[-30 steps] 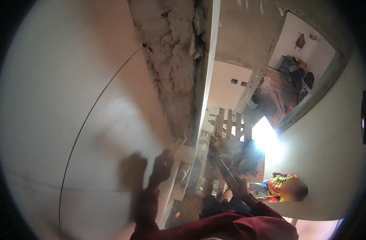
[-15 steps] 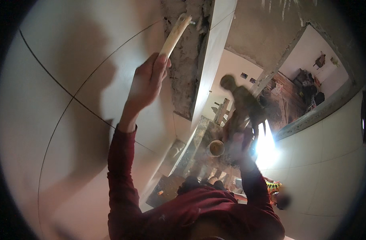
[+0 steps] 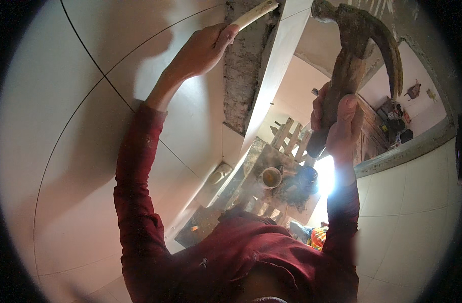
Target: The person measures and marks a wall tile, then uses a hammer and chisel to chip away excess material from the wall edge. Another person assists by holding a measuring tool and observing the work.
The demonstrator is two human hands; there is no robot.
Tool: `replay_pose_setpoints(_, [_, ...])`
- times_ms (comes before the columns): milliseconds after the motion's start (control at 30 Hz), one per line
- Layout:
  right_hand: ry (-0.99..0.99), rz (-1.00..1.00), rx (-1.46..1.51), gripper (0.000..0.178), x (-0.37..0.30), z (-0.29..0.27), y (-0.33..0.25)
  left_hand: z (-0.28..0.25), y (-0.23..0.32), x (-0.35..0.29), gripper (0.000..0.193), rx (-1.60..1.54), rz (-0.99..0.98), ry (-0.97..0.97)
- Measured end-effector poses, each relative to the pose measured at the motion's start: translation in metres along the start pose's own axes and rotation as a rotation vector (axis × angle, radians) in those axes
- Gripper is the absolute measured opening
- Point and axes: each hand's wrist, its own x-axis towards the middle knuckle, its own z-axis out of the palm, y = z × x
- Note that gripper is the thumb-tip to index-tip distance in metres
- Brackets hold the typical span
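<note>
My left hand (image 3: 203,49) is raised and closed round a pale, slightly curved stick-like handle (image 3: 255,15). The handle's upper end lies over the rough cement strip (image 3: 241,76) and reaches the edge of the white tile; what kind of tool it is, I cannot tell. At upper right, my right hand (image 3: 344,126) grips the dark wooden handle of a claw hammer (image 3: 351,58). The hammer stands upright with its head at the top, its face toward the left and its curved claw toward the right. A gap separates the hammer head from the pale handle.
Large white wall tiles (image 3: 64,136) fill the left. Below stand a bucket (image 3: 271,177) and wooden slats (image 3: 290,134) on a dusty platform. A person in bright patterned clothing (image 3: 319,236) is low down, partly behind my right arm. A wall opening (image 3: 407,146) lies at right.
My right hand has swung up with the hammer, which was a blur lower down and is now sharp and upright. The left hand and pale handle sit higher and further right in view.
</note>
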Motion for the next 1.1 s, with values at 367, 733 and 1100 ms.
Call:
replay_pose_setpoints(367, [-0.128,-0.194,-0.203,0.066,0.051,-0.004,-0.032,-0.037,0.023,0.003,0.051,0.097,0.045,0.024])
replay_pose_setpoints(733, [-0.123,-0.185,-0.239,0.069,0.049,0.003,-0.030,0.018,0.006,-0.004,0.049,-0.164,0.036,0.229])
replay_pose_setpoints(1100, [0.166,-0.269,-0.160,0.067,-0.020,0.009,0.047,0.073,-0.004,-0.036,0.025,0.027,0.209,0.414])
